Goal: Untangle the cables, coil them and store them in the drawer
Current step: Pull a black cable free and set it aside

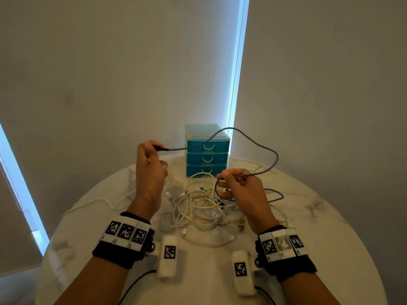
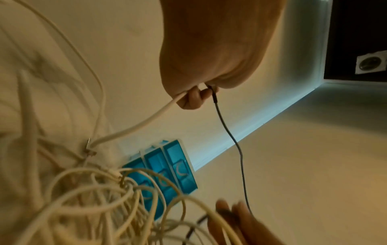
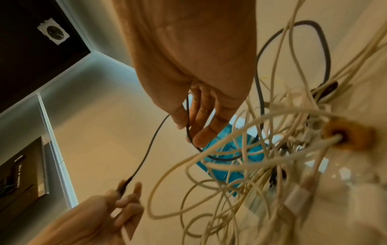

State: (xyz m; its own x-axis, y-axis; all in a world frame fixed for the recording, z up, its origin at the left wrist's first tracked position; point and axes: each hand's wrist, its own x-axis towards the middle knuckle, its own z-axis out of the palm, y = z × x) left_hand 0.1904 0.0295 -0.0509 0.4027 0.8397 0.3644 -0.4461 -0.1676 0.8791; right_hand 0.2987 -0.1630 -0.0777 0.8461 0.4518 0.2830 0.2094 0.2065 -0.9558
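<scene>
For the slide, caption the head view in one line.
Left hand pinches the grey cable end, right hand grips it, above tangled white cables.

both hands (image 1: 149, 172) holding grey cable (image 1: 259, 144)

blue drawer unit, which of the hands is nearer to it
Right, by a little. The right hand holds the grey cable just in front of the blue drawer unit, off its bottom right corner. The left hand pinches the cable's plug further out to the unit's left.
</scene>
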